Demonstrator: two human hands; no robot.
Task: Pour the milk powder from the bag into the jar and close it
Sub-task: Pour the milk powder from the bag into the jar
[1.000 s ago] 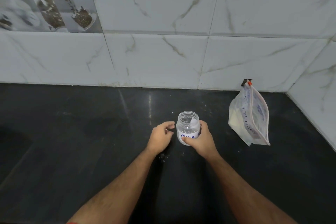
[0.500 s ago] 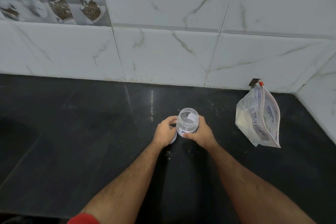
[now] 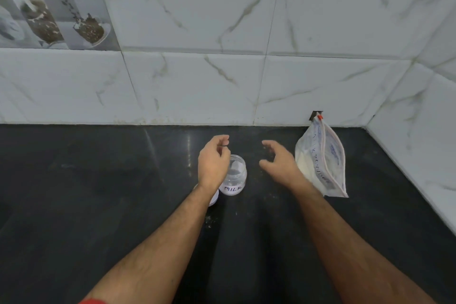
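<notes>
While both hands hover empty, jar (image 3: 235, 176) stands well clear of bag (image 3: 320, 163).

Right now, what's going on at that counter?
A person is about to fill a jar marked MILK with milk powder. The jar stands open on the black counter, its lid lying beside it, mostly hidden under the left wrist. Neither hand holds anything: the left hand hovers loosely curled over the jar, and the right hand is open, between the jar and the zip bag standing near the wall.
</notes>
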